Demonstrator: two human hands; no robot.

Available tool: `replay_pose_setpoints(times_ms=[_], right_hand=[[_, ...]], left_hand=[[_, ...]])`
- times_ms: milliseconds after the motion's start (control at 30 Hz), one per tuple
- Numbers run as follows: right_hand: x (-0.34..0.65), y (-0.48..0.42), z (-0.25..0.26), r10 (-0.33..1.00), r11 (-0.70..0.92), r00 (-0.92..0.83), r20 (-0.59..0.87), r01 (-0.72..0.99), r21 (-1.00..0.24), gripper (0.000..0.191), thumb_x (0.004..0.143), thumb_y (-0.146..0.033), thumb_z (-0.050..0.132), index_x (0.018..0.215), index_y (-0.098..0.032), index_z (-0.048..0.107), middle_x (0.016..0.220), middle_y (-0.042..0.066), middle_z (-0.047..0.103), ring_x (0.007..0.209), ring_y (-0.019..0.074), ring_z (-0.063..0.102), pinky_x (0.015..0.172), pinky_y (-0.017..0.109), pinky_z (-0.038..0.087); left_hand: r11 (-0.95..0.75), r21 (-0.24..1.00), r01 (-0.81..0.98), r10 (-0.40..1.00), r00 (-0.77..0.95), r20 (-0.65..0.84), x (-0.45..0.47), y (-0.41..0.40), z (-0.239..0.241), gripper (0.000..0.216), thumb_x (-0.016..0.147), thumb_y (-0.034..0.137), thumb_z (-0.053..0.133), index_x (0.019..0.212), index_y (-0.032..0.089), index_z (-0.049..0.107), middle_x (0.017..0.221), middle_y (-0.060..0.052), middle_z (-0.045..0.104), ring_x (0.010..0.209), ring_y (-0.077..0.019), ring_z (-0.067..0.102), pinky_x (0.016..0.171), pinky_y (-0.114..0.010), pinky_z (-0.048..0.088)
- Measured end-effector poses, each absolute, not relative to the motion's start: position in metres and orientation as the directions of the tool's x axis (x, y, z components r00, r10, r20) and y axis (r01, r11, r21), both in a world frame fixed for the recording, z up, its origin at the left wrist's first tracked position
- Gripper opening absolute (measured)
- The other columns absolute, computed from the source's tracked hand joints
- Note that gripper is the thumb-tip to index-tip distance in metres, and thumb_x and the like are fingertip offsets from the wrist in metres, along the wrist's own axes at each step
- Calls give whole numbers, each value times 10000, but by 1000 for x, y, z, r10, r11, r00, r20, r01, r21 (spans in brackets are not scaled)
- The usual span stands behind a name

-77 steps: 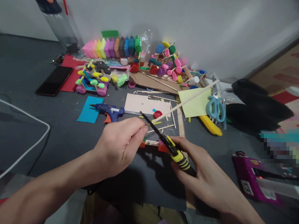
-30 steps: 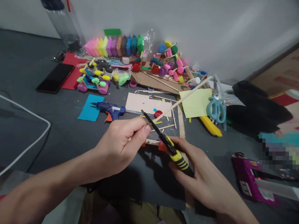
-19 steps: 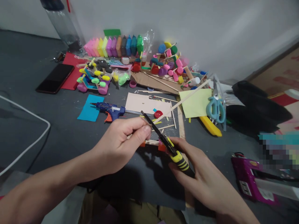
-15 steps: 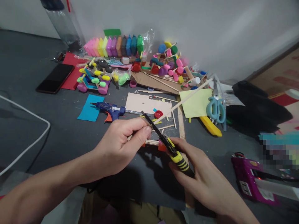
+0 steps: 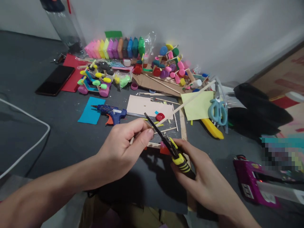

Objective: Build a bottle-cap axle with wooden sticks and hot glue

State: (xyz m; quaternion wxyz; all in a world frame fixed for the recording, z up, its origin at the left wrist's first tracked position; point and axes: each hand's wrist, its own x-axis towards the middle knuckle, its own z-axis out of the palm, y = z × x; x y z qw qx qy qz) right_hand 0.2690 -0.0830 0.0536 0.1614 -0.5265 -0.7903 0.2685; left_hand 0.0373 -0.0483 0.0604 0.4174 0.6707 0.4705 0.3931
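My left hand pinches the near end of a long, thin wooden stick between thumb and fingers. From there the stick slants up to the right, over the yellow paper. My right hand is closed around the yellow-and-black handles of a pair of shears. Their narrow black blades cross the stick just beside my left fingertips; whether the blades bite into it I cannot tell. Below the hands lies a small piece with pale sticks and a red-pink block, partly hidden by my left hand and the shears.
A blue glue gun lies left of centre, by blue paper. Behind are a toy vehicle, a row of clay packets and colourful pieces. To the right lie teal scissors, a yellow cutter knife and a purple device.
The view has shifted very slightly. Both hands, the stick and the shears keep nearly the same position.
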Motion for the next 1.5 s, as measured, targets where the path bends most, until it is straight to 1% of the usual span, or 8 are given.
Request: replay_pose_setpoints(times_ms=[167, 300, 833, 1033, 1167, 1300, 1400, 1500], right_hand=[[273, -85, 53, 905, 369, -424, 34, 743, -558, 482, 887, -289, 597, 1351, -288, 470, 1265, 55, 700, 1102, 243, 701, 887, 327, 576], [275, -85, 54, 899, 388, -437, 43, 746, -541, 486, 897, -302, 600, 1361, -301, 459, 1275, 43, 702, 1114, 231, 705, 869, 287, 587], [275, -82, 57, 894, 395, -446, 43, 741, -543, 438, 887, -274, 600, 1311, -302, 493, 1193, 22, 730, 1034, 208, 728, 852, 262, 585], [285, -79, 62, 889, 410, -457, 37, 757, -510, 442, 884, -281, 580, 1318, -288, 494, 1246, 50, 713, 1082, 228, 716, 851, 271, 594], [316, -76, 63, 922, 349, -386, -7, 842, -411, 505, 882, -393, 605, 1361, -266, 511, 1328, 93, 677, 1140, 302, 691, 923, 380, 584], [346, -58, 52, 992, 105, -119, -39, 959, -264, 592, 847, -557, 587, 1313, -191, 576, 1302, 164, 684, 1084, 385, 694, 875, 489, 575], [354, -37, 37, 999, 4, -5, -45, 1000, -14, 577, 865, -575, 538, 1192, -106, 616, 1115, 221, 722, 952, 382, 701, 760, 462, 553], [352, -22, 20, 1000, -7, 8, -10, 997, 73, 485, 893, -519, 500, 1069, -91, 647, 947, 223, 714, 824, 372, 668, 687, 448, 502]], left_hand=[[-192, 954, 231, 953, 274, 125, 36, -49, 61, 262, 984, 219, 481, 749, 172, 587, 613, 78, 494, 521, -43, 387, 518, -171, 330], [-116, 980, 159, 955, 288, 67, 36, -49, 61, 260, 983, 243, 488, 757, 179, 598, 556, 96, 389, 454, -38, 263, 480, -183, 296], [32, 998, 58, 939, 340, -50, 34, -46, 62, 300, 978, 280, 499, 705, 177, 569, 532, 84, 327, 467, -52, 260, 418, -201, 208], [-97, 986, 135, 956, 287, 54, 33, -45, 62, 248, 966, 225, 507, 742, 175, 601, 592, 77, 477, 484, -43, 326, 437, -184, 259], [-292, 912, 288, 945, 233, 229, 32, -45, 63, 209, 952, 164, 525, 772, 170, 631, 598, 70, 539, 515, -47, 431, 480, -173, 321], [-433, 814, 388, 900, 235, 367, 31, -45, 62, 197, 956, 140, 524, 799, 162, 642, 612, 61, 573, 527, -54, 472, 505, -177, 349], [-492, 757, 430, 870, 257, 420, 32, -43, 60, 179, 957, 126, 523, 831, 157, 646, 655, 47, 611, 554, -61, 509, 521, -181, 364], [-539, 696, 474, 842, 287, 457, 32, -43, 58, 165, 954, 114, 530, 842, 156, 644, 665, 47, 617, 549, -64, 500, 527, -187, 365]])
